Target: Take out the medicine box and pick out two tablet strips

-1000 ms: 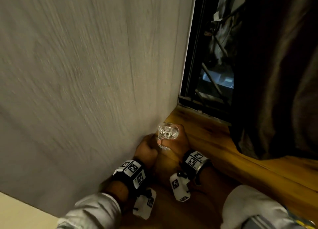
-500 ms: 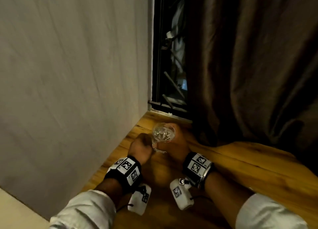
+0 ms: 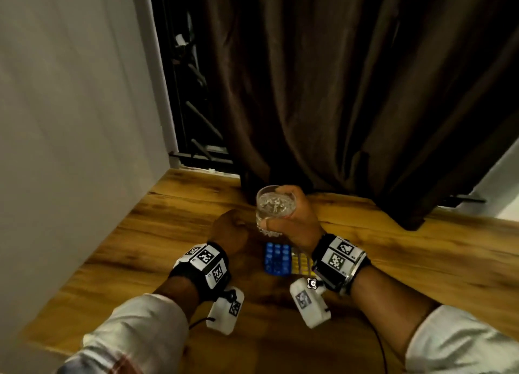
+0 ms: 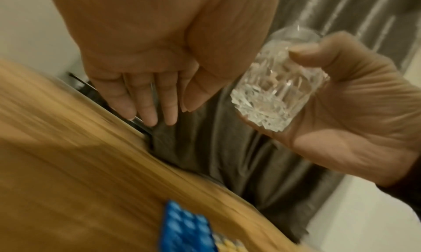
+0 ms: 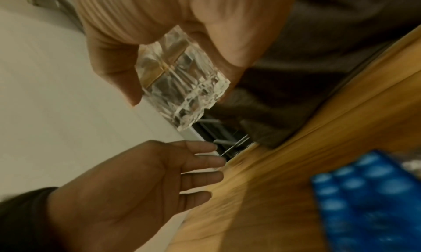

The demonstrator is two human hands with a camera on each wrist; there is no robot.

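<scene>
Tablet strips, one blue (image 3: 277, 262) and one yellow (image 3: 301, 263), are seen lying side by side on the wooden table (image 3: 157, 250) beneath the right hand (image 3: 295, 222), by which a cut glass (image 3: 275, 209) is gripped, while the left hand (image 3: 230, 233), empty with straight fingers (image 4: 148, 100), is shown from beneath only in the wrist views.

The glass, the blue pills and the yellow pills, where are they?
glass (image 3: 275, 205), head view, on its rim.
blue tablet strip (image 3: 276, 259), head view, middle of the strip.
yellow tablet strip (image 3: 301, 262), head view, on the part showing.
</scene>
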